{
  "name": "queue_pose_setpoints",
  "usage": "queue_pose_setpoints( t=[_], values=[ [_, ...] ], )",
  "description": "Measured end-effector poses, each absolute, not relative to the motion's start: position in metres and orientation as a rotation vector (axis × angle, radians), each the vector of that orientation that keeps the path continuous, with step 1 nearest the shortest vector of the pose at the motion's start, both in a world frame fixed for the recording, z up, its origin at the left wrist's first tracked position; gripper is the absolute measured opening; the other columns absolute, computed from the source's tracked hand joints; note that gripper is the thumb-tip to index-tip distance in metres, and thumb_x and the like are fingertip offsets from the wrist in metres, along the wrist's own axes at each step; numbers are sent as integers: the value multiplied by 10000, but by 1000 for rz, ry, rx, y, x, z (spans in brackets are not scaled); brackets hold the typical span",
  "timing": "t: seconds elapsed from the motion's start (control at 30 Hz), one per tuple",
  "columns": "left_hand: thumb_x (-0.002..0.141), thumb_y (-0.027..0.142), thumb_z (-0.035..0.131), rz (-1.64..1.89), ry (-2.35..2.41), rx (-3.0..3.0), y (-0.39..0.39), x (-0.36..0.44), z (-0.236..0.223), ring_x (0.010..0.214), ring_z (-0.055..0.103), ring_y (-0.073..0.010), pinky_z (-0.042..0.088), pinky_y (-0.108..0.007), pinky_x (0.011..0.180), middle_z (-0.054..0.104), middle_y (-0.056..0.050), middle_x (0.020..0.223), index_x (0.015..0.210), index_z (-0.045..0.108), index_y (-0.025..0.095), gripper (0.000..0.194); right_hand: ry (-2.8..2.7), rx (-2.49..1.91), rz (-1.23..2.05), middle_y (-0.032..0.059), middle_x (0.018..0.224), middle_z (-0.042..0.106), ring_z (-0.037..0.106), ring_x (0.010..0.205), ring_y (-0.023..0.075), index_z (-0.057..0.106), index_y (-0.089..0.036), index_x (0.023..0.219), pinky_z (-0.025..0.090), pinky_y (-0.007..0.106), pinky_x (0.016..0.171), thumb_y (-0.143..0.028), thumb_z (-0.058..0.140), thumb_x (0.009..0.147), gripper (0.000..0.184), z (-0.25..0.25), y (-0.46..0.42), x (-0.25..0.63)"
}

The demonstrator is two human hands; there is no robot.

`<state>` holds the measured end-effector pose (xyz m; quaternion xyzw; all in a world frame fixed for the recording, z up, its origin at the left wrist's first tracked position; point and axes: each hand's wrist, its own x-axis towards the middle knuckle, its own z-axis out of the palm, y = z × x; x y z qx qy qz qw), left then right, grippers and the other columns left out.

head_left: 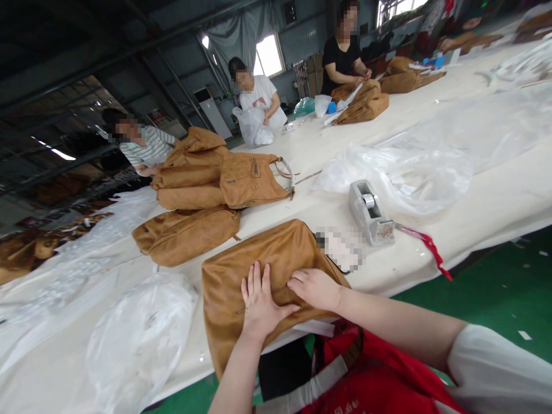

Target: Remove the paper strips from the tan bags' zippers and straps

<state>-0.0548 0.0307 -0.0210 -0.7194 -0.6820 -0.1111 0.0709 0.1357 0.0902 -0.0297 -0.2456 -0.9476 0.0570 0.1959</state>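
A tan leather-look bag [267, 247] lies flat on the table in front of me, its lower left corner hanging past the near edge. My left hand [261, 305] presses on its face with the fingers spread. To the right, my right hand [317, 288] rests on the same bag by a seam, fingers curled and close together; anything under the fingertips is hidden. A dark zip edge [332, 259] runs along the bag's right side. Beside that edge lies a pale card-like item, blurred out.
A grey tape dispenser [368, 213] and red-handled scissors [426, 244] stand to the right. Clear plastic bags [142, 339] lie left and behind [401, 178]. More tan bags [190, 233] are piled beyond mine. Several people work across the white-covered table [310, 190].
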Motion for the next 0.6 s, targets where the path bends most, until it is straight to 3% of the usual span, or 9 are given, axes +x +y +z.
queue_pose_setpoints(
  t=[0.17,0.6],
  values=[
    [514,639,733,-392,-2014,-2161,31,-56,-25,1427,149,-346,126,-570,1140,164,-172,1558,1461,188,165,1191,-2838,-505,-99,114,856,615,582,745,213,603,-101,896,441,321,591,-225,462,924,191,-24,99,126],
    [547,633,735,-421,-1955,-2149,23,-62,-29,1413,212,-326,116,-558,1155,213,-131,1554,1445,264,216,1096,-2969,-192,-284,107,811,626,584,684,192,621,-95,879,428,297,557,-121,419,910,207,-3,120,143]
  ],
)
